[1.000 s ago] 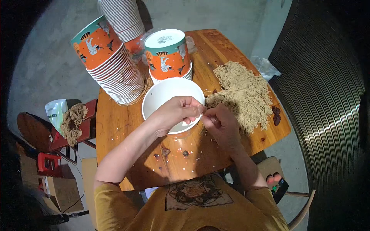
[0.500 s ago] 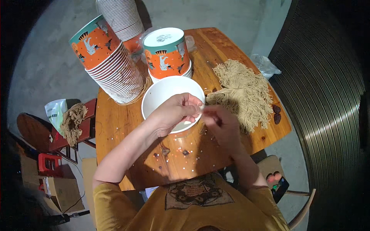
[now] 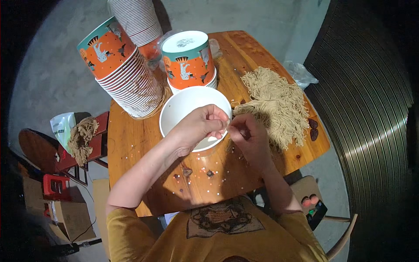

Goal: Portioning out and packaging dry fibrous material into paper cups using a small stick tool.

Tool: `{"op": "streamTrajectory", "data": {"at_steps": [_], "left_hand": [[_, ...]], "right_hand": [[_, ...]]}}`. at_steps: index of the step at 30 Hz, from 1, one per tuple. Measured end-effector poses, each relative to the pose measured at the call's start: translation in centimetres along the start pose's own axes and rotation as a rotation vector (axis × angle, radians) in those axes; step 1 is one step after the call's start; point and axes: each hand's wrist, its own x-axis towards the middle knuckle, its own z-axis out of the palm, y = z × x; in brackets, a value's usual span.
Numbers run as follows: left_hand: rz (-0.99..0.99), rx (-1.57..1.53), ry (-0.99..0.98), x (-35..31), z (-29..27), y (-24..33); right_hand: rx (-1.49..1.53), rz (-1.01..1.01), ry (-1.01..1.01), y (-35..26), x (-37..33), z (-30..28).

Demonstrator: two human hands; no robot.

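Note:
An orange-free white inside shows in the open paper bucket (image 3: 185, 104), which stands mouth up on the wooden table with a small dark hole in its left wall. My left hand (image 3: 198, 126) reaches over its mouth, thumb and fingers pinched together at the right rim. Just outside that rim, my right hand (image 3: 252, 139) is also pinched, its fingertips almost touching the left ones. A tiny pale bit shows between the fingertips, too small to name. Right of the bucket lies a heap of beige cords (image 3: 275, 107), close beyond my right hand.
Upside-down orange-and-teal buckets are stacked behind (image 3: 185, 65), with a leaning stack (image 3: 128, 81) at left. Small white dots and dark scraps (image 3: 187, 172) litter the wooden table (image 3: 235, 177). Dark red lumps (image 3: 314, 129) lie at the right edge. A wooden chair (image 3: 338, 218) stands lower right.
My right hand has shifted slightly, its fingers drawing into a closer pinch by the rim. My left hand stays nearly where it was, and the bucket has hardly moved.

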Motion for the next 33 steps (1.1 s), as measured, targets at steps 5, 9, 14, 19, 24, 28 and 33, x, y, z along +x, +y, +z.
{"op": "streamTrajectory", "data": {"at_steps": [5, 9, 14, 19, 24, 28, 33], "left_hand": [[-0.006, -0.038, -0.008, -0.3, 0.1, 0.3], [0.056, -0.017, -0.031, -0.5, 0.0, 0.1], [0.098, 0.012, -0.001, -0.4, 0.1, -0.4], [0.145, 0.075, 0.033, -0.4, 0.2, -0.5], [0.25, 0.271, 0.067, -0.4, 0.7, -0.4], [0.307, 0.386, 0.082, -0.9, 0.8, -0.5], [0.272, 0.513, 0.118, -1.6, 0.9, -0.1]], "right_hand": [[-0.052, 0.051, -0.014, -0.4, 0.1, 0.1], [-0.066, 0.026, 0.018, -0.4, 0.2, 0.2], [-0.084, 0.031, 0.088, -0.7, 0.2, 0.5], [-0.129, 0.04, 0.028, -1.4, 0.3, -0.1], [-0.156, 0.018, 0.014, -1.1, 0.5, -0.2], [-0.254, 0.015, -0.011, -1.8, 0.8, -0.4], [-0.182, -0.061, 0.07, -1.2, 0.7, 0.2]]}}
